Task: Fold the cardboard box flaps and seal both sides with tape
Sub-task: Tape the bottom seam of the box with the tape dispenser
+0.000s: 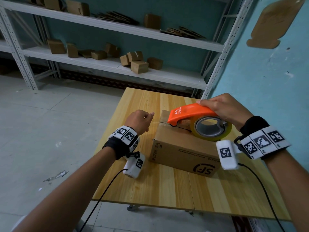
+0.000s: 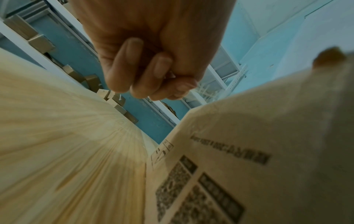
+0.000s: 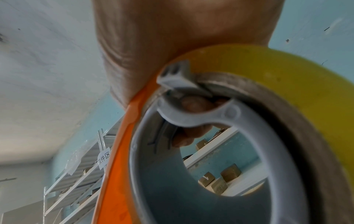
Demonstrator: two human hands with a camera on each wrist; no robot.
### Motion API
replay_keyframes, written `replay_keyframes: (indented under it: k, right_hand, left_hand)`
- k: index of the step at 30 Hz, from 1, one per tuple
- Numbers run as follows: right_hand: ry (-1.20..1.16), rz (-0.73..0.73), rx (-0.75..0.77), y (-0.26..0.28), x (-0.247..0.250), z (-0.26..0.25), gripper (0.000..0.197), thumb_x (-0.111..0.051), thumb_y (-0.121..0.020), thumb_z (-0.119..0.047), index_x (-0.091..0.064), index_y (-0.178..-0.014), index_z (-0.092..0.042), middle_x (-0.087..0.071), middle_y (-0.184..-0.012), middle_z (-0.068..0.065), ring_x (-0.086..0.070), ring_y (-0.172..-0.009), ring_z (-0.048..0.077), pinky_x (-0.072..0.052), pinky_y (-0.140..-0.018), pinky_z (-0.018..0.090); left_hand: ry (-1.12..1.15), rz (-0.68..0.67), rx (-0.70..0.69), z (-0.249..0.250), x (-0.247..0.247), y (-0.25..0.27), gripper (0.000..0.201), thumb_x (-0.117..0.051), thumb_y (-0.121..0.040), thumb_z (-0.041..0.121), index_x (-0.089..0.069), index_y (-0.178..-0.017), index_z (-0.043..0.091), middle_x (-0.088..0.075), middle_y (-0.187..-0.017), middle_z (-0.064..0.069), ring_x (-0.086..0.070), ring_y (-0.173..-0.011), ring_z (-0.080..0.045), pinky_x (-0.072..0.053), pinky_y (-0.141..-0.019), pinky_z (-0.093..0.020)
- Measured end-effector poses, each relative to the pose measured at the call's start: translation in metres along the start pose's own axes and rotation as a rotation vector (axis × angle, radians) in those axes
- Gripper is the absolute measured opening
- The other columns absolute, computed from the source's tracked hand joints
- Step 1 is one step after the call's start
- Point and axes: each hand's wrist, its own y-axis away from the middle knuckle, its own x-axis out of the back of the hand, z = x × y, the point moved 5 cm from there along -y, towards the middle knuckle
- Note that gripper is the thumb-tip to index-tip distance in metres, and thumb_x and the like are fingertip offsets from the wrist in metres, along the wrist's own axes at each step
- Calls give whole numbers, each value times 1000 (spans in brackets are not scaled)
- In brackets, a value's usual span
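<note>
1 cardboard box (image 1: 182,148) sits on the wooden tabletop (image 1: 150,185), long axis toward the shelves. Right hand (image 1: 229,109) clamps the orange tape dispenser (image 1: 192,114), nose on the top seam. Left hand (image 1: 138,121) curled, empty.

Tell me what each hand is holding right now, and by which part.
The right hand grips the orange tape dispenser over the back of its curved top, above the tape roll. The left hand is curled beside the box, holding nothing visible.
</note>
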Motion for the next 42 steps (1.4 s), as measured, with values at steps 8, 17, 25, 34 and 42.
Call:
replay_keyframes:
  k: [8, 17, 25, 34, 42]
  right_hand:
    - [-17, -8, -1, 1, -1, -1, 48, -61, -91, -47, -59, -63, -7, -46, -49, 5, -45, -39, 12, -39, -57, 27]
    - [-17, 3, 15, 0, -3, -1, 50, -60, -91, -48, -56, -59, -10, -48, -53, 8, -49, -49, 19, -42, -66, 32]
    - [2, -2, 37, -1, -4, -2, 50, -58, -92, -48, -56, -59, -11, -48, -53, 7, -49, -49, 18, -42, -63, 28]
    - [39, -6, 55, -4, -7, -4, 51, -59, -91, -48, -61, -65, -4, -50, -59, 14, -51, -55, 25, -41, -61, 29]
    - [39, -7, 52, -4, -7, -4, 51, -58, -92, -47, -56, -60, -8, -47, -55, 10, -48, -50, 21, -40, -59, 28]
  left_hand:
    - [-23, -5, -7, 1, -6, 1, 49, -36, -102, 38, -53, -62, 16, -55, -53, 6, -48, -49, -7, -34, -53, -22]
    - [-66, -17, 11, 0, -14, 1, 45, -35, -102, 39, -57, -71, 16, -56, -54, 6, -51, -50, -6, -36, -52, -21]
    - [-99, -47, -2, 4, -21, 2, 46, -32, -103, 35, -54, -68, 15, -54, -54, 6, -49, -50, -6, -30, -50, -20]
    - [-104, -53, 26, 5, -28, -1, 46, -32, -103, 33, -63, -82, 6, -47, -60, 0, -41, -52, -11, -26, -49, -21]
    - [-119, -69, 48, 3, -29, -2, 48, -30, -103, 35, -64, -87, 5, -49, -64, -1, -43, -56, -12, -28, -50, -23]
